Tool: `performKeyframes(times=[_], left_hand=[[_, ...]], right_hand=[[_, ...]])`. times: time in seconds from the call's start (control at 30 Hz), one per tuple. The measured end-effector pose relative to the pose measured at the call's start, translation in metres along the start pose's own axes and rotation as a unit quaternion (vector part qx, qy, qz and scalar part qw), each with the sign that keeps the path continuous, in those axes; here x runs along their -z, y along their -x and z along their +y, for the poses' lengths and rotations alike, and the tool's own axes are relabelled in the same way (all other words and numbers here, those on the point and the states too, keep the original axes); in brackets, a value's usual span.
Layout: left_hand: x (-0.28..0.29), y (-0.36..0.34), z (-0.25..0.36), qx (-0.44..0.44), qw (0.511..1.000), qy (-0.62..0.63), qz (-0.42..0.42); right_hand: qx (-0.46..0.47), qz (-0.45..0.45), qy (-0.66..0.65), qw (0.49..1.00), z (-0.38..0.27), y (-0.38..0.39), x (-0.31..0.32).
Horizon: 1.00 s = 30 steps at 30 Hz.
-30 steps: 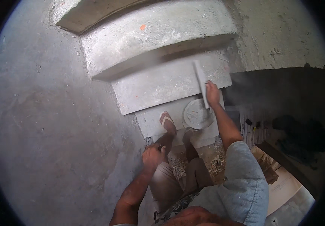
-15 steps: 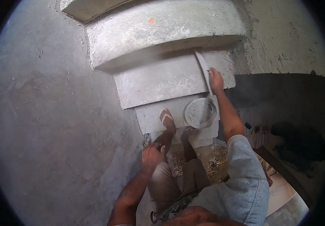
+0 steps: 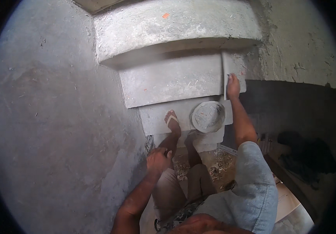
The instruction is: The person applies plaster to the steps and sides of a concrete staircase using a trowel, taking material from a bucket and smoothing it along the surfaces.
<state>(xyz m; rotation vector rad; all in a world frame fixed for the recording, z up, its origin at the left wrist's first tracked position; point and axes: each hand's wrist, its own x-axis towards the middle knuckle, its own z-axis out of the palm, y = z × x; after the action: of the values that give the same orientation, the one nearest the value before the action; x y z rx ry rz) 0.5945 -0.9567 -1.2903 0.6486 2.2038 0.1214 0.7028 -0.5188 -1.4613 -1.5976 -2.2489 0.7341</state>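
Note:
My right hand (image 3: pixel 233 86) grips a long, flat, pale grey strip (image 3: pixel 225 74) by its side. What the strip is made of I cannot tell. It stands on edge across the right part of a dusty concrete step (image 3: pixel 168 84), reaching from the riser behind to the step's front edge. Just below, a round grey pan (image 3: pixel 195 124) sits on the lower step with grey dust and debris (image 3: pixel 209 115) inside. My left hand (image 3: pixel 159 160) rests on my left knee, thumb apart from the fingers, holding nothing.
Higher up is another concrete step (image 3: pixel 175 23) with a small orange chip (image 3: pixel 165 16). A grey wall (image 3: pixel 59 117) rises on the left. On the right lies a dark drop with a black heap (image 3: pixel 308 152). My sandalled foot (image 3: pixel 172 121) stands left of the pan; rubble (image 3: pixel 220 167) lies below.
The strip has moved right along the step with my right hand and turned from slanted to nearly straight front to back. My left hand stays on the knee.

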Motion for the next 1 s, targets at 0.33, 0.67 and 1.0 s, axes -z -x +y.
performKeyframes(times=[0.33,0.67,1.0], left_hand=[[-0.001,-0.006,0.008,0.001,1.000,0.015,-0.010],[0.013,-0.002,0.003,0.010,1.000,0.024,0.007],[0.005,-0.004,-0.001,0.001,1.000,0.018,0.003]], right_hand=[[-0.061,0.108,-0.077,0.989,0.019,-0.014,-0.025],[-0.194,0.161,-0.129,0.959,0.005,0.020,-0.020],[-0.199,0.196,-0.210,0.937,0.038,-0.007,-0.030]])
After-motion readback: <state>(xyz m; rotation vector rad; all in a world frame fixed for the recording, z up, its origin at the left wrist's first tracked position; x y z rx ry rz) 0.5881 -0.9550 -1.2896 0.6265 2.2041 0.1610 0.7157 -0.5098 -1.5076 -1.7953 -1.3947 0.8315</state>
